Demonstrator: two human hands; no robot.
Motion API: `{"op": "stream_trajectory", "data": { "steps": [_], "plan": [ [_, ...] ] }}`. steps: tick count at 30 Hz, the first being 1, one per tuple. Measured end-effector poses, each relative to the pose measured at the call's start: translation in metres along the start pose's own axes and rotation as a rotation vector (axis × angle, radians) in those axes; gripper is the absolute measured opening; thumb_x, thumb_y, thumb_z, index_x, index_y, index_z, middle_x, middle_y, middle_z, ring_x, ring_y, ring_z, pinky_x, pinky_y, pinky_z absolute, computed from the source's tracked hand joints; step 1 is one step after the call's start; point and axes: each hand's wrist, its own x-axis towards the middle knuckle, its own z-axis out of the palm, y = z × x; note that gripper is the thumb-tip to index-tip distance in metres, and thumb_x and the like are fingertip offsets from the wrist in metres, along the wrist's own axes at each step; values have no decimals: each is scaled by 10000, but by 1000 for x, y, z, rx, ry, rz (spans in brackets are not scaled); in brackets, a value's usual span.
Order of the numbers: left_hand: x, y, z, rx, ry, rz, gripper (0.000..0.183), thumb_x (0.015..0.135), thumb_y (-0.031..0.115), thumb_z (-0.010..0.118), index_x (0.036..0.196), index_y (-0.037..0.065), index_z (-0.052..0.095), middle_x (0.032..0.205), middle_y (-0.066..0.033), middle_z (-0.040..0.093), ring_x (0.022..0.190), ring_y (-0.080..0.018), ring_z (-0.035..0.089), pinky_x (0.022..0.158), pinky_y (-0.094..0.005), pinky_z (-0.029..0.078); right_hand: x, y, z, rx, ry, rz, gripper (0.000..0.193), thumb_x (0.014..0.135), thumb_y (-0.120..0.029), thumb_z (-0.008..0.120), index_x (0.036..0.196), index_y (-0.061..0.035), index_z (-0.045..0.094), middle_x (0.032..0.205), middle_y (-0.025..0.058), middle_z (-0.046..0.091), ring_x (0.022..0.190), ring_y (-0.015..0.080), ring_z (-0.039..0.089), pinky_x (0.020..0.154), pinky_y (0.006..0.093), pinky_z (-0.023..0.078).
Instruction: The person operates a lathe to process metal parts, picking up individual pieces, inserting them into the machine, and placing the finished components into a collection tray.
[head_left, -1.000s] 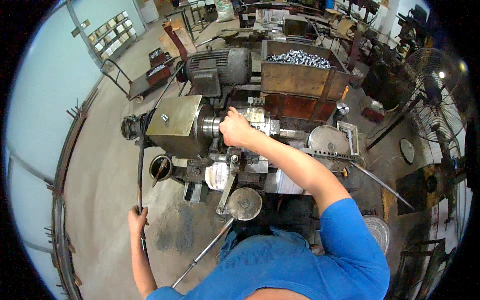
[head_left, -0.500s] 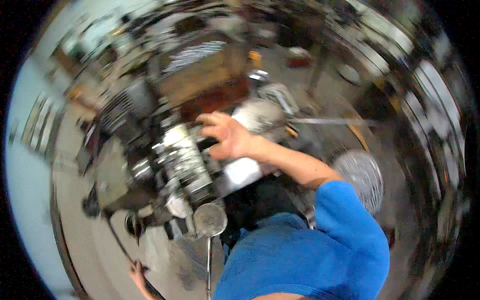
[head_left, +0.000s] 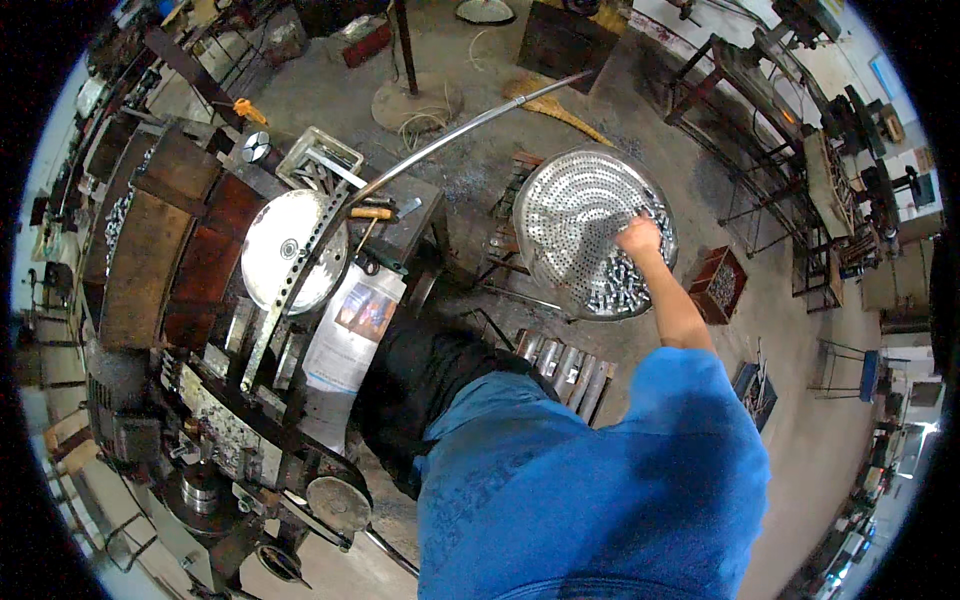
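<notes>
My right hand point(head_left: 638, 237) is over a large round perforated metal tray point(head_left: 560, 205), near its right side. Its fingers look curled together; whatever they may hold is too small to make out. Small shiny metal cylinders point(head_left: 618, 288) lie in a heap just below the hand, and more are scattered by the tray's right rim. My left hand is out of the picture.
On the left stands a greasy machine point(head_left: 225, 415) with a long perforated bar point(head_left: 300, 265) rising from it across a white round plate point(head_left: 265, 250). A printed sheet point(head_left: 350, 335) lies nearby. A rusty box point(head_left: 718, 285) sits right of the tray, and metal tubes point(head_left: 565, 370) are below it.
My view has swung to the right. My right hand has left the machine, where its fingers were spread, and is at the perforated tray. My left hand, earlier at a lever, has dropped out of view.
</notes>
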Motion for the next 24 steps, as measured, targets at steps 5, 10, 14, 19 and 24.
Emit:
{"op": "stream_trajectory", "data": {
  "steps": [5,10,14,19,24],
  "plan": [
    [59,-43,-103,-115,-130,-100,603,777,238,639,1234,-9,333,839,-147,544,559,-228,511,489,-346,449,46,-6,-10,176,-426,62,339,684,-278,554,899,-30,638,1047,178,592,995,291,563,839,366,449],
    [21,-13,-39,96,-66,55,366,777,176,636,1028,-67,527,661,-107,580,538,-172,562,499,-301,471,100,80,74,-80,-317,-274,477,720,-444,582,995,-56,615,993,195,604,936,349,572,778,442,460],
    [3,-8,-18,132,-4,34,306,786,188,622,932,-64,527,642,-116,571,496,-198,577,489,-323,517,97,53,73,-115,-184,-173,362,718,-364,510,809,-47,659,876,206,618,845,305,596,730,418,479],
    [-32,17,-20,96,21,65,287,780,187,622,899,-60,541,608,-111,568,503,-203,593,472,-319,518,81,-12,20,283,-335,-486,326,637,-273,608,788,12,657,902,253,609,799,327,608,715,404,474],
    [-31,23,-15,137,31,80,251,788,164,608,876,-63,549,585,-120,573,494,-190,595,464,-302,514,-67,-213,-143,962,-218,-977,318,593,-59,621,904,-3,663,1073,155,557,983,270,545,827,320,431]
  ]
}}
